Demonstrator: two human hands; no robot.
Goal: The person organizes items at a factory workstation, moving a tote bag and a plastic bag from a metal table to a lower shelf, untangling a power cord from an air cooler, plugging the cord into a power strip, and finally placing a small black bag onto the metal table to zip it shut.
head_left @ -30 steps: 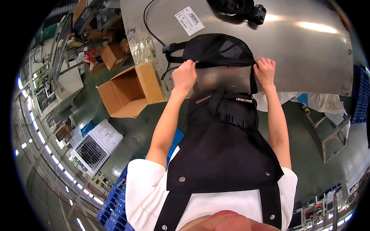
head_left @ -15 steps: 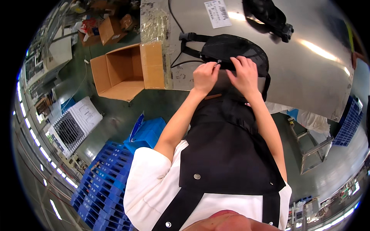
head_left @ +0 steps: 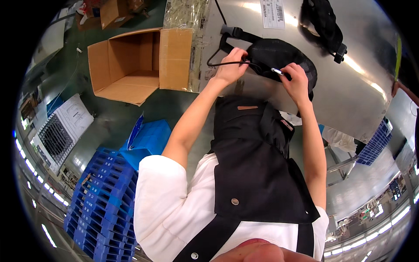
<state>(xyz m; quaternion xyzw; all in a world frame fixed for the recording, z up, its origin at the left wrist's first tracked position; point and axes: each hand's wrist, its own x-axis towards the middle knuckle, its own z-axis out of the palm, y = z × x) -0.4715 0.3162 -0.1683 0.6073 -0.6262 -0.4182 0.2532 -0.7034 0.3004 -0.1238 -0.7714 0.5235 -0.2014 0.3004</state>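
Head view: my left hand (head_left: 229, 65) pinches the thin black cord (head_left: 222, 64) while my right hand (head_left: 297, 81) grips a small metal clip (head_left: 276, 71) on the black mesh pouch (head_left: 279, 54), lying at the steel tabletop's (head_left: 358, 87) near edge. Tugging could slide it off.

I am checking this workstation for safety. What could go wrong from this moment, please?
1. The black mesh bag lies near the front edge of the metal table, so a pull might drag it off.
2. A thin black cord loops by the left hand and could snag fingers.
3. The right hand pinches a small silver part, which may slip and drop.
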